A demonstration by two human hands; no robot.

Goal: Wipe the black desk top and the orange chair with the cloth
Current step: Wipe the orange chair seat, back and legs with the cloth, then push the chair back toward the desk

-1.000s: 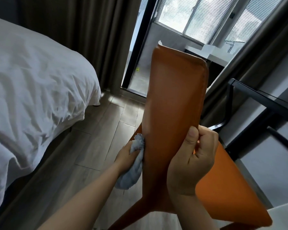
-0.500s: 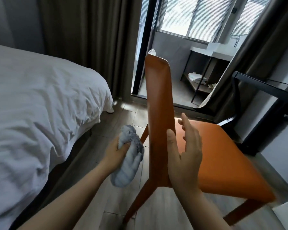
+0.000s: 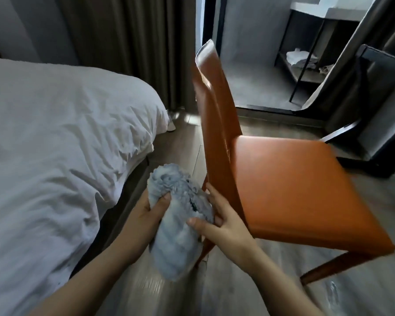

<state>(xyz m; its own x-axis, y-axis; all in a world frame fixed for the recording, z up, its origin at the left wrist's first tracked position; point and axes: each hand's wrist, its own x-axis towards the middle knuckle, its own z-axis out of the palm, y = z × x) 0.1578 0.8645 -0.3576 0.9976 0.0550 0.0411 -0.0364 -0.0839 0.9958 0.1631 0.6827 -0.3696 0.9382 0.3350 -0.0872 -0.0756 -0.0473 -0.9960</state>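
Cloth (image 3: 175,246), left hand (image 3: 147,216) gripping, right hand (image 3: 225,228) pinching

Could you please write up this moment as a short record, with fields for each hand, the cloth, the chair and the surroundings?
left hand: grips the cloth from the left, thumb over it
right hand: holds the same cloth from the right, thumb on its front
cloth: light blue, bunched, held low beside the chair's backrest
orange chair: stands on the wooden floor, backrest on the bed's side
surroundings: bed with white bedding on the left; dark curtain behind
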